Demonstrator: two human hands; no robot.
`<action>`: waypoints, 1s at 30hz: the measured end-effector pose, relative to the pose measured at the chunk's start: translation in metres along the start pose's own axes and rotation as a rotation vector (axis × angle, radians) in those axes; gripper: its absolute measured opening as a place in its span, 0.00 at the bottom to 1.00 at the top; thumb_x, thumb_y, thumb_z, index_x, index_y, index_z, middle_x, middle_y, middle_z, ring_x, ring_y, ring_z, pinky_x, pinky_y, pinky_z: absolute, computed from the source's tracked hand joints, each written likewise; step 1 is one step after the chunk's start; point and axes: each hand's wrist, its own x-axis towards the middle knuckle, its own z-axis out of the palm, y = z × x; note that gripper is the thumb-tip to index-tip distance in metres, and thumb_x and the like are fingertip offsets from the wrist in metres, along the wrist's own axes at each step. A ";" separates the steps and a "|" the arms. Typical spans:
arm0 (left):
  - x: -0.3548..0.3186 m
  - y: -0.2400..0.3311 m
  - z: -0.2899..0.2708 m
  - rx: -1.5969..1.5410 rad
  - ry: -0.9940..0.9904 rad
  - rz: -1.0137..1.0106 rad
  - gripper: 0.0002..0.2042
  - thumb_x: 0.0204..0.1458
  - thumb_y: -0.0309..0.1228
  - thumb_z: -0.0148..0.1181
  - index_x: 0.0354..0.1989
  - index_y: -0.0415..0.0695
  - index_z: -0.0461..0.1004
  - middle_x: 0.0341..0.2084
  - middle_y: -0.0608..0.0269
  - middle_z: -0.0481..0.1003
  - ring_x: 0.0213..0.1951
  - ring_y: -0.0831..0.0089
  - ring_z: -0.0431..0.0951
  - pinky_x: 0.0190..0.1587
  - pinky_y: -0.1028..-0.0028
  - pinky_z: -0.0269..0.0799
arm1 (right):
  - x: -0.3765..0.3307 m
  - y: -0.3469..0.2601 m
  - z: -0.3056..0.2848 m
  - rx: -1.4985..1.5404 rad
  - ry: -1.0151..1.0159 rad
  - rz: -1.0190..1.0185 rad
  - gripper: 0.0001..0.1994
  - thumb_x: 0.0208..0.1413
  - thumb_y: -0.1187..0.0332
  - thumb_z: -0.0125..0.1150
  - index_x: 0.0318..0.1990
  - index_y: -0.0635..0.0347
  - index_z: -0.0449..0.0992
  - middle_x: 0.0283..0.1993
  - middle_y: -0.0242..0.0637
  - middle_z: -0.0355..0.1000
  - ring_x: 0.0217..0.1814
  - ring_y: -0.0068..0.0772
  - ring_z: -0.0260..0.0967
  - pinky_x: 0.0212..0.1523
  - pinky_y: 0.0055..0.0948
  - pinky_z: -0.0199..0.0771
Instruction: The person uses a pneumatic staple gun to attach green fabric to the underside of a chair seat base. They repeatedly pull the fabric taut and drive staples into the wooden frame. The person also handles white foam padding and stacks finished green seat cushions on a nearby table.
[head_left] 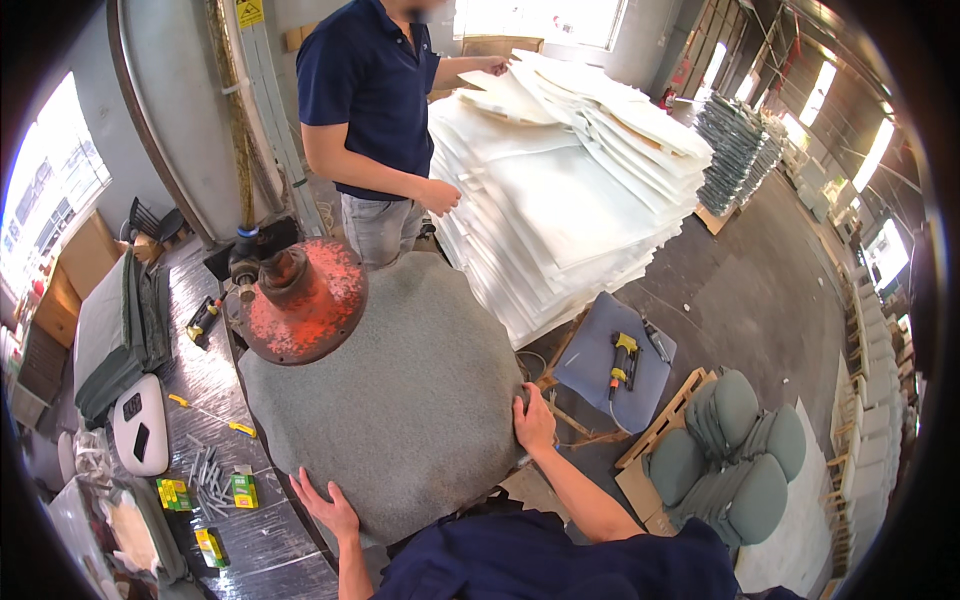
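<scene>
A large grey fabric piece [400,420] with a rounded outline lies spread in front of me, draped over something hidden beneath it. Above its far left part sits a round, worn red metal press head [310,305], covering some of the cloth. My left hand [328,508] rests on the near left edge of the fabric, fingers spread. At the right edge, my right hand [535,420] has its fingers curled round the fabric's border. A yellow-and-black staple gun [624,362] lies on a blue-grey padded seat [590,345] beyond my right hand.
On the plastic-covered bench [270,540] at left lie staple strips [208,480], small boxes [244,488], a yellow-handled screwdriver [215,415] and another staple gun [203,322]. A co-worker [370,110] handles stacked white foam sheets [570,190]. Grey cushions [730,450] stand at right.
</scene>
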 end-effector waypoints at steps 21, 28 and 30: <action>0.002 -0.003 -0.001 0.012 -0.011 -0.005 0.35 0.60 0.27 0.60 0.78 0.42 0.61 0.80 0.39 0.51 0.79 0.40 0.53 0.79 0.47 0.50 | -0.006 0.000 0.001 0.002 0.070 -0.030 0.20 0.69 0.55 0.56 0.64 0.50 0.71 0.54 0.51 0.81 0.55 0.59 0.80 0.52 0.52 0.79; 0.004 -0.015 0.001 0.020 -0.020 0.023 0.35 0.60 0.27 0.60 0.78 0.42 0.61 0.80 0.35 0.50 0.79 0.38 0.52 0.79 0.47 0.49 | -0.006 0.001 0.001 0.033 0.038 -0.002 0.22 0.68 0.55 0.59 0.64 0.52 0.72 0.56 0.49 0.81 0.58 0.56 0.78 0.55 0.50 0.78; 0.006 -0.019 -0.002 0.018 -0.031 0.038 0.35 0.60 0.27 0.60 0.78 0.42 0.61 0.80 0.34 0.50 0.79 0.37 0.52 0.79 0.47 0.49 | -0.006 -0.003 0.000 0.092 -0.019 0.099 0.22 0.66 0.55 0.61 0.64 0.50 0.73 0.57 0.47 0.81 0.62 0.52 0.77 0.60 0.51 0.75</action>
